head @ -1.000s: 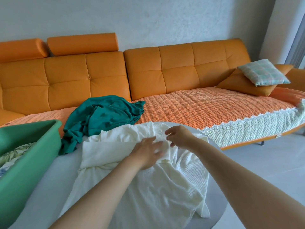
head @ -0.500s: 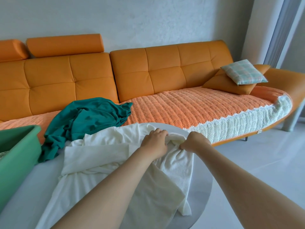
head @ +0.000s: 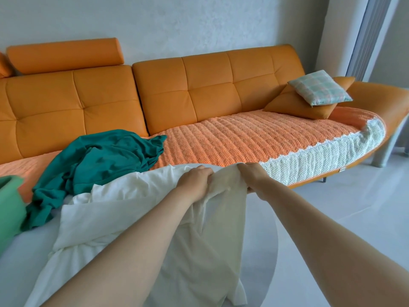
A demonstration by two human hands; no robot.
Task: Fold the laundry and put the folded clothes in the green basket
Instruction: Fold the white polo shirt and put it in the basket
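Observation:
A white garment (head: 124,220) lies crumpled over the round white table (head: 261,251) in front of me. My left hand (head: 194,181) grips its far edge, fingers curled into the cloth. My right hand (head: 252,177) grips the same edge just to the right, and the cloth between them is lifted off the table. A dark green garment (head: 99,165) lies bunched on the sofa seat beyond the table's left side. The green basket (head: 10,209) shows only as a corner at the left edge.
An orange sofa (head: 199,94) with a woven orange cover runs along the wall. Two cushions (head: 318,89) sit at its right end. Pale floor (head: 354,218) lies to the right of the table.
Both hands closed on the white garment's far edge and lifted it. The view swung right, so the basket slid almost out of frame.

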